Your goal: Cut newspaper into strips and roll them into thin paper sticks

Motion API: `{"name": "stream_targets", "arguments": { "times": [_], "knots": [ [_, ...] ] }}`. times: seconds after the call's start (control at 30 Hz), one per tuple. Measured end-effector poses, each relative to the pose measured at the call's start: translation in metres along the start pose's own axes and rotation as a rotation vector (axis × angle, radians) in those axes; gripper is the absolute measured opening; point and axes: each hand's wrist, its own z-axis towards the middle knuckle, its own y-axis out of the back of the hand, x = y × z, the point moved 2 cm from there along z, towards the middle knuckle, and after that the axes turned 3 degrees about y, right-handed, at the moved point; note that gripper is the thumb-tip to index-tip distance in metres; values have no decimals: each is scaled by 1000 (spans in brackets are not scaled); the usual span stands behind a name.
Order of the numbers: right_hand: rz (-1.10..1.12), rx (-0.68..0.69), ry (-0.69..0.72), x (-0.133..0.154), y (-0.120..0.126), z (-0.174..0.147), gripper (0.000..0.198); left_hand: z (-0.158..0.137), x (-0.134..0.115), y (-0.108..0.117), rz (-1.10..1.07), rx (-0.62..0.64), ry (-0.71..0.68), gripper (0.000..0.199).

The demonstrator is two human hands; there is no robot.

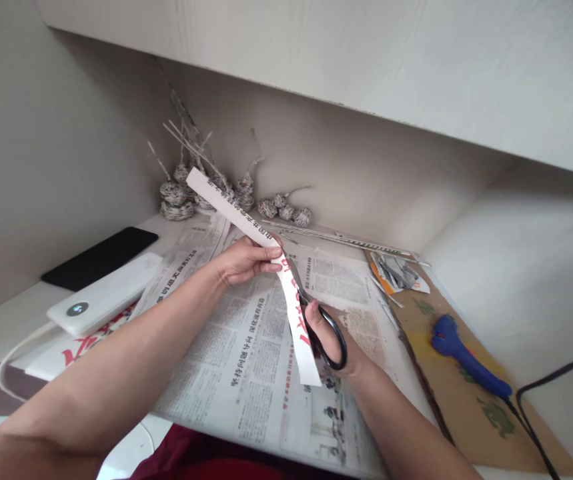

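Observation:
My left hand pinches a long white paper strip near its middle. Black characters run along the strip's upper half and red ones along its lower half, which hangs down toward me. My right hand has its thumb and fingers through the black handles of a pair of scissors. The blades point up and away, right beside the strip and partly hidden by it. Whether the blades touch the paper I cannot tell. Below both hands, newspaper sheets cover the table.
Woven paper gourds stand at the back left, with thin paper rods along the back wall. A blue glue gun with a black cord lies on cardboard at the right. At left are a white power bank and a black phone-like slab.

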Motion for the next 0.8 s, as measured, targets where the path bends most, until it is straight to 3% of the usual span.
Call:
{"name": "stream_targets", "arguments": {
  "times": [0.2,0.37,0.63,0.8],
  "knots": [
    [57,-27,-116,-8,-1,3,59,-1,-4,3,-20,-12,-2,17],
    [33,-2,-115,-6,1,3,56,1,-11,14,-88,-80,-28,5],
    [6,-26,71,2,-1,1,50,3,0,5,-81,-13,41,10],
    [-32,-52,98,6,-1,2,50,3,4,0,-73,-12,49,13]
  ]
}}
